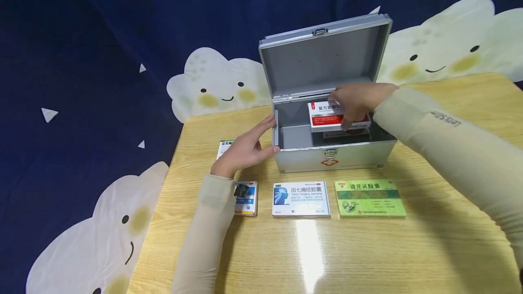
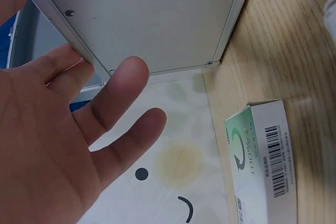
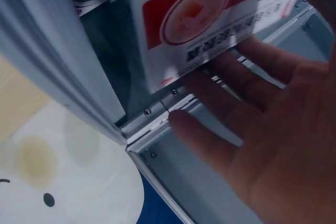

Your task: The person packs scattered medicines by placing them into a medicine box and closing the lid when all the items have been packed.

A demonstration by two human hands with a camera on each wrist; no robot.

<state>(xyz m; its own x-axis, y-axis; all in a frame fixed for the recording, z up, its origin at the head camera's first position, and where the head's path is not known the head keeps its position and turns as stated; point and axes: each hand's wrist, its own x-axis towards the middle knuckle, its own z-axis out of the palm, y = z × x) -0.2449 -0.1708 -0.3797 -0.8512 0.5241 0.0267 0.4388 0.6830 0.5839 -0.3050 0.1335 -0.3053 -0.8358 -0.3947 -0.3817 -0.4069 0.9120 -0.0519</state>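
Note:
My right hand holds a red and white medicine box just inside the mouth of a silver first-aid case, thumb on the near side and fingers on the far side. Beneath it, partly hidden, a darker-looking box lies in the case. The case's lid stands raised at the back. At the case's left wall rests my left hand, fingers extended and spread. In the left wrist view some fingertips touch the case's edge, with nothing in the palm.
On the wooden table, in front of the case, lie a green medicine box, a white and blue one and another blue-edged one. A white and green box is partly behind my left hand. A dark blue cloud-patterned curtain hangs behind.

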